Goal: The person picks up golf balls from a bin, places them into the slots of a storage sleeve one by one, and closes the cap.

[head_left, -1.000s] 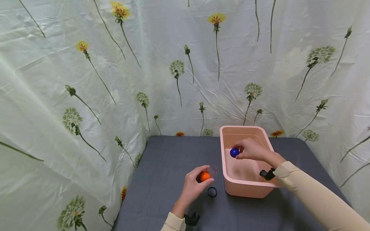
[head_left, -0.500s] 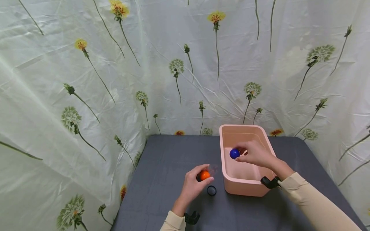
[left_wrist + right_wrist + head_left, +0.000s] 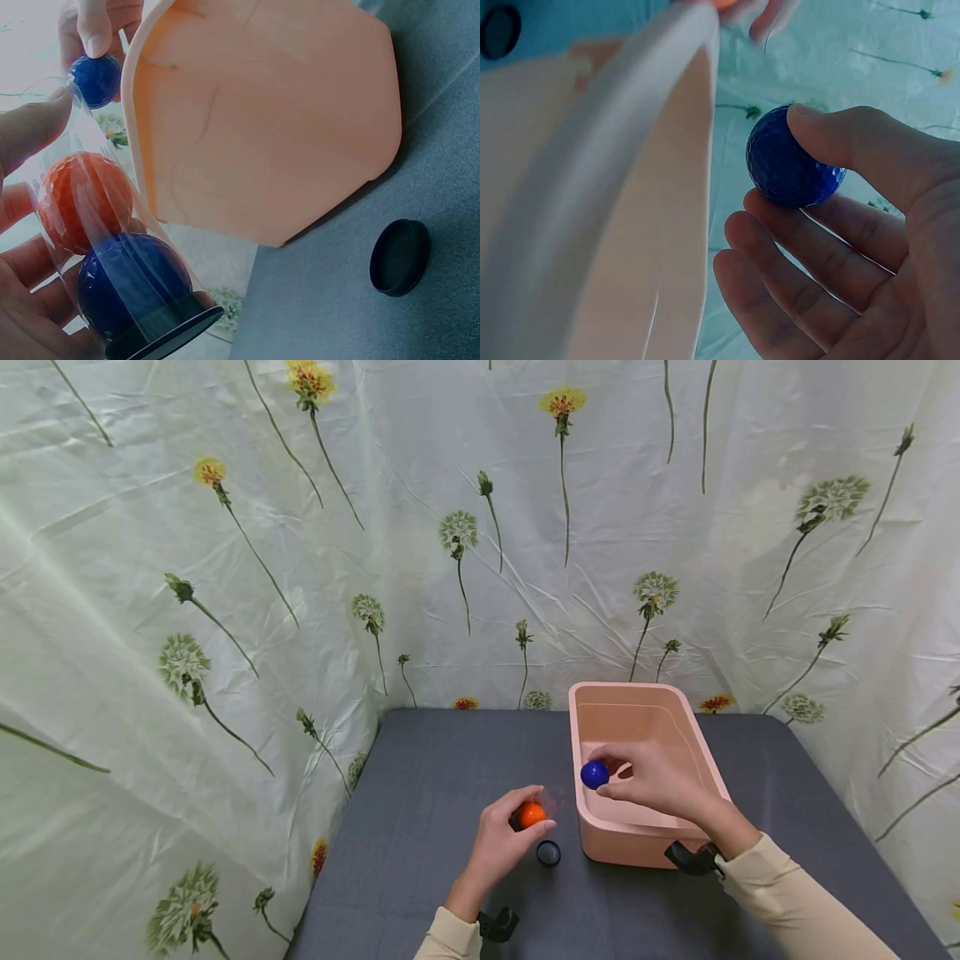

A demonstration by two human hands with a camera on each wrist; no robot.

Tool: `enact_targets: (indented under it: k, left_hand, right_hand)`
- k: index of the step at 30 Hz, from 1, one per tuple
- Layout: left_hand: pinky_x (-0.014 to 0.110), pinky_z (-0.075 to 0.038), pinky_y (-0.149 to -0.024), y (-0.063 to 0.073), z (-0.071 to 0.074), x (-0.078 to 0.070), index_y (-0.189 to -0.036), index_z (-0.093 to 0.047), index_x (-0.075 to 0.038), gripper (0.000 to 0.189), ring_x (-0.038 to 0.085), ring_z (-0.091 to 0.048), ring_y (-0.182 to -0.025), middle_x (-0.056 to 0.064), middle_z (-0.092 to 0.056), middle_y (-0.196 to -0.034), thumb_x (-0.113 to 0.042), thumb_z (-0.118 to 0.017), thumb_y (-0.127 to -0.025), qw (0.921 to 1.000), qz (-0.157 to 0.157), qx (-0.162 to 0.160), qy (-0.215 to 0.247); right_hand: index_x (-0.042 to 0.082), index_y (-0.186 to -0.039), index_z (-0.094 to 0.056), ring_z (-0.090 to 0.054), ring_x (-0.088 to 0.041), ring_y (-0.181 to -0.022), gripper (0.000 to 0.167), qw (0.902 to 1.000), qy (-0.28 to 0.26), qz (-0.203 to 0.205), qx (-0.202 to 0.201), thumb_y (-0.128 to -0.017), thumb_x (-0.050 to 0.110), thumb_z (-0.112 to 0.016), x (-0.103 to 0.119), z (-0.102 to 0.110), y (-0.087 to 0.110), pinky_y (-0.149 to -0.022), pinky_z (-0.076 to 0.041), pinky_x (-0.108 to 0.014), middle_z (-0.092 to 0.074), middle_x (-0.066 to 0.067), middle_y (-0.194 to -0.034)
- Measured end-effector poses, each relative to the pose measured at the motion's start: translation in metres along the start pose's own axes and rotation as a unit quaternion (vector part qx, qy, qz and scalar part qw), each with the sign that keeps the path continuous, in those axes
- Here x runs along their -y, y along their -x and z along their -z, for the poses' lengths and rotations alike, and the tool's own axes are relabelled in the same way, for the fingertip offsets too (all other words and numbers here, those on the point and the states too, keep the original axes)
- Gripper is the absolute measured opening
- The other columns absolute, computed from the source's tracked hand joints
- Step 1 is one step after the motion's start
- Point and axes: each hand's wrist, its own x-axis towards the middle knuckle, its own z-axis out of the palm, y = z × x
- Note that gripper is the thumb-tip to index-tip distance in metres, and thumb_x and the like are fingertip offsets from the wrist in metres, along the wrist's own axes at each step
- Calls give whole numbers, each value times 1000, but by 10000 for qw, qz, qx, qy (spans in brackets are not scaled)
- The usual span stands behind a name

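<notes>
My left hand (image 3: 501, 833) holds a clear plastic tube (image 3: 90, 136) with a black cap on its lower end. Inside it, in the left wrist view, an orange golf ball (image 3: 81, 206) sits against a blue golf ball (image 3: 131, 281). Between thumb and fingers, my right hand (image 3: 654, 779) pinches another blue golf ball (image 3: 595, 774). In the head view that ball appears over the left side of the pink bin (image 3: 630, 846); in the left wrist view it shows near the tube's uncapped end. A loose round black cap (image 3: 548, 853) lies on the table, just below the left hand.
The dark grey table (image 3: 442, 760) runs back to a white curtain (image 3: 420, 485) printed with dandelions. The pink bin stands on the right half of the table, its walls rising between the right hand and the tabletop.
My right hand has brought the blue golf ball left and nearer to me, from deeper over the bin toward its left rim. The left hand and tube stay about where they were.
</notes>
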Motion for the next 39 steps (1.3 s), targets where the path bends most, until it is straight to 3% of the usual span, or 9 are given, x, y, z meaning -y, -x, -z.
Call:
enact_targets:
  k: [11,19,24,31,39]
  left_hand:
    - [28,-61,-93,2,1,0,-134,-69,-24,49,15,-70,-106,2,-74,-125,-37,-83,-89,9999,-159,-5,-27]
    - [27,-60,-94,3,2,1,-133,-69,-26,49,13,-70,-106,1,-74,-123,-37,-84,-88,10000,-60,47,-8]
    - [27,-60,-94,3,3,1,-133,-69,-25,49,14,-70,-106,3,-75,-123,-38,-84,-88,10000,-33,18,-43]
    - [27,-60,-94,5,5,2,-132,-69,-26,48,14,-70,-105,5,-75,-122,-37,-84,-88,10000,-32,28,-80]
    - [26,-60,-92,5,5,3,-132,-69,-27,46,12,-70,-105,0,-74,-123,-39,-83,-89,9999,-74,8,-139]
  right_hand:
    - [23,-115,-75,-70,-7,-88,31,9988,-290,382,25,-86,20,-86,16,-19,3,-81,-64,-35,-75,11,-101]
    - [19,-119,-74,-69,-6,-91,35,9990,-227,376,63,-86,23,-86,22,-26,1,-81,-64,-29,-76,8,-105]
    - [19,-120,-74,-69,-7,-91,36,9989,-207,411,13,-86,22,-86,24,-28,0,-81,-64,-32,-75,8,-107]
    - [17,-124,-72,-68,-8,-92,39,9986,-120,482,167,-87,23,-85,26,-32,-3,-81,-61,-23,-73,8,-109]
    - [16,-125,-72,-71,-15,-91,40,9981,-146,562,214,-88,19,-84,30,-39,-5,-81,-64,-34,-73,7,-109]
